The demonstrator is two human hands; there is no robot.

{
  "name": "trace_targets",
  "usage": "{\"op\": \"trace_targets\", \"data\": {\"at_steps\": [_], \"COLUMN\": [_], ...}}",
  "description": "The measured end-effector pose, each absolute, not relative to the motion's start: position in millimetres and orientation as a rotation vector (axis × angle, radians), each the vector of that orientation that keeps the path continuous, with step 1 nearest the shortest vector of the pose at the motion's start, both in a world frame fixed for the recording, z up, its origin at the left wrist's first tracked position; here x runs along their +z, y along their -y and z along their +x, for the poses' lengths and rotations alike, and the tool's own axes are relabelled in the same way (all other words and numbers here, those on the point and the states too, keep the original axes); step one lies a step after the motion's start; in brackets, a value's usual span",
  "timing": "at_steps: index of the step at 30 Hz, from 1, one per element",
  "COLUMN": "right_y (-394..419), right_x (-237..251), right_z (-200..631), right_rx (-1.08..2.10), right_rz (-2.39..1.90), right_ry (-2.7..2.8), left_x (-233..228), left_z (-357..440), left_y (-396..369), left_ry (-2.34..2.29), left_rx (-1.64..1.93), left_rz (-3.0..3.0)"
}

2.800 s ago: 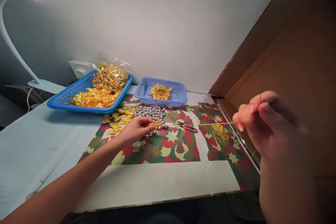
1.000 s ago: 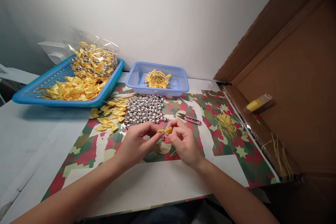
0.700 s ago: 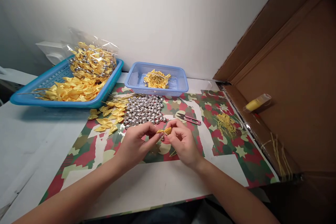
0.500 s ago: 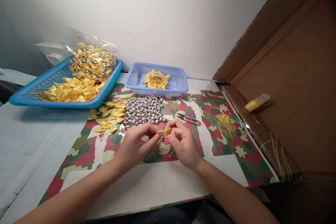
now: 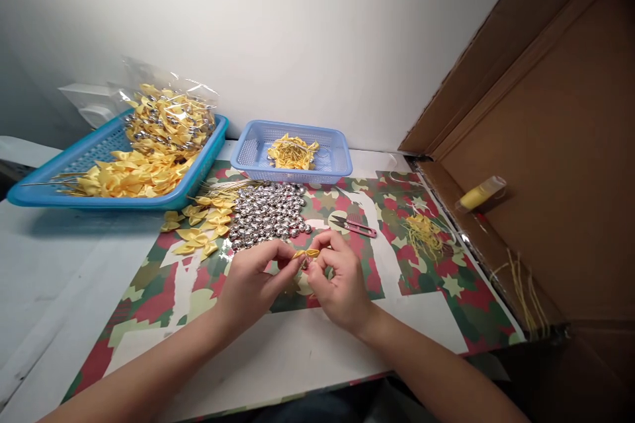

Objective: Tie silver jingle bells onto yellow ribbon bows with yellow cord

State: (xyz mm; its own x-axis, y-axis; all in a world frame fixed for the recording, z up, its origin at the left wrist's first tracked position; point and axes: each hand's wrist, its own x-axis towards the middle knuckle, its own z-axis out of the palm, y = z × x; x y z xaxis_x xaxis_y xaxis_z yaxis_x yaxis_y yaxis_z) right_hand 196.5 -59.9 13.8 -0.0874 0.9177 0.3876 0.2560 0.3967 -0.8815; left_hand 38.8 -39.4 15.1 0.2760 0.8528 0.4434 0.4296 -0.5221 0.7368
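Note:
Between my two hands, a yellow ribbon bow is pinched above the table. My left hand is closed on the bow's left side with thumb and forefinger. My right hand grips its right side, the thumb close under the bow. Just below the bow, a small silver bell shows partly between the fingertips; how it is fastened is hidden. Beyond my left hand lies a spread of silver bells. Several loose yellow bows with thin ties rest to its left.
Pink-handled thread snips lie beyond my right hand. A blue basket of bows and a bagged heap stands at left, a smaller basket at the back. Yellow thread scraps lie at right, beside a cardboard wall.
My right fingers have drawn in closer to the left ones, under the bow. The bow is tilted differently and more covered by fingers. The whole view has shifted slightly.

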Motion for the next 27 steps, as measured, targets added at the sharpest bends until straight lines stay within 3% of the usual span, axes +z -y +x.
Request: {"op": "trace_targets", "data": {"at_steps": [27], "right_y": [57.8], "right_x": [15.7], "right_z": [199.8], "right_rx": [0.787], "right_rz": [-1.018], "right_ry": [1.665], "left_x": [14.7], "left_z": [37.6], "left_y": [45.3], "left_ry": [-1.066], "left_rx": [1.264], "left_rz": [2.248]}}
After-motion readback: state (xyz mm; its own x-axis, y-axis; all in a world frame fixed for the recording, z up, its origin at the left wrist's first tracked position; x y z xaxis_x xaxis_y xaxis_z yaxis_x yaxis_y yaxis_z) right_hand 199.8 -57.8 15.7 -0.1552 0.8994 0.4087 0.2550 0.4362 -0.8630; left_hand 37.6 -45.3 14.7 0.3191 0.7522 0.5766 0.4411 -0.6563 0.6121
